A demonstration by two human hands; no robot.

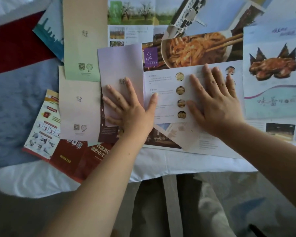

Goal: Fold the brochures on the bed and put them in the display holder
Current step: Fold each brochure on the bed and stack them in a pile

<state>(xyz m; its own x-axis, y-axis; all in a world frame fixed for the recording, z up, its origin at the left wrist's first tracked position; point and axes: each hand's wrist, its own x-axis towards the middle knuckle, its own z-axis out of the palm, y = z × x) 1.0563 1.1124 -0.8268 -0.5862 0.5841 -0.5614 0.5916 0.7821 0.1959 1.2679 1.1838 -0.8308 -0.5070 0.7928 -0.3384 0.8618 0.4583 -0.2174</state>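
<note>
We see both hands flat on the noodle brochure (167,100). It lies mid-bed on top of other sheets, close to the near edge of the bed (178,163). Its left flap (120,65), pale lilac w/ a small logo, is folded over onto the inside page. The rest is open: noodle-bowl photo up top, column of small round food pics below.

Left hand (128,108): palm down on the lilac flap, fingers (131,88) straight & spread, grasping nothing. The thumb reaches past the flap's edge onto the white page.

Right hand (217,103): also palm down, on the white page right of the round pics. Its fingers (210,74) are straight, slightly apart, released, nothing held.

Around it we note:
- Upper beige leaflet (82,48) & lower beige leaflet (79,108) to the left, overlapping.
- Red leaflet (85,156) w/ pale lettering at lower left, near the bed's edge.
- Dish poster (272,69) just right of the right hand.
- Landscape brochure (135,14) at top, partly under the noodle one.
- Teal skyline sheet (50,36) at top left.
- Blue blanket (15,103) & red cloth (15,48) at far left.
- Grey trousers (152,202) below the bed edge.
</note>
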